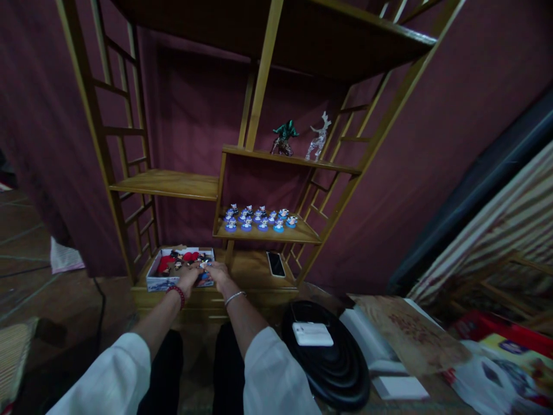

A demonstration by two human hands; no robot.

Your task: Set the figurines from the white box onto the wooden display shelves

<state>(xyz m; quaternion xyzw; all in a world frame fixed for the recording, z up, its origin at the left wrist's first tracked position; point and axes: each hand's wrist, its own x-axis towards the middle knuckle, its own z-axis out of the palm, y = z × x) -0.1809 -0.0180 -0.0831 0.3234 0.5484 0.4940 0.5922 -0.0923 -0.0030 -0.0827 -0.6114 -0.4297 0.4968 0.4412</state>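
Both of my hands meet over the right part of an open cardboard box (161, 283) on the bottom shelf. Between my fingertips is a small white-and-blue figurine (203, 265), partly hidden. My left hand (189, 279), with a red bead bracelet at the wrist, is closed on its near left side. Reaching in from the right, my right hand (219, 273) has its fingers closed at the same figurine; a silver bangle circles that wrist. Several small red and dark figurines (177, 260) lie jumbled in the box. Rows of small purple-and-blue figurines (246, 223) stand on the shelf above.
The wooden shelf unit (173, 183) has uprights around the box. A phone (275, 264) lies right of it. A green figure (285, 137) and a clear deer (318, 137) stand higher up. A white object (313, 334) rests on a black round stool (332, 372).
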